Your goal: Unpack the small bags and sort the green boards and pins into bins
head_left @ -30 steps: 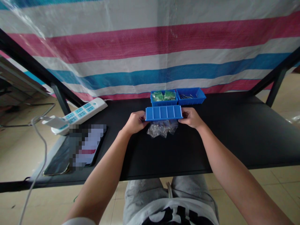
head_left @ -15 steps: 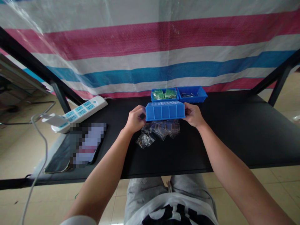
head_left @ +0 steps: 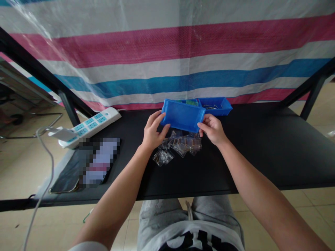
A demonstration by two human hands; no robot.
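Both my hands hold a blue plastic bin [head_left: 182,119] lifted and tilted above the black table [head_left: 261,153], its bottom facing me. My left hand [head_left: 152,132] grips its left end, fingers partly stretched along the side. My right hand [head_left: 212,129] pinches its lower right corner. Under the bin lie several small clear bags [head_left: 178,146] holding tiny parts, spilled on the table between my hands. Behind stand two more blue bins: one with green items [head_left: 192,102], mostly hidden, and one with thin metal pieces [head_left: 216,105].
A white power strip [head_left: 87,126] with a plug and grey cable lies at the table's left rear. A phone [head_left: 98,164] rests at the left front. A striped tarp [head_left: 167,59] hangs behind the table. Black frame posts [head_left: 66,108] stand at both sides.
The blue bin has been lifted and turned from upside down over the bags to tilted with its bottom towards me. The clear bags have spilled out and spread on the table.
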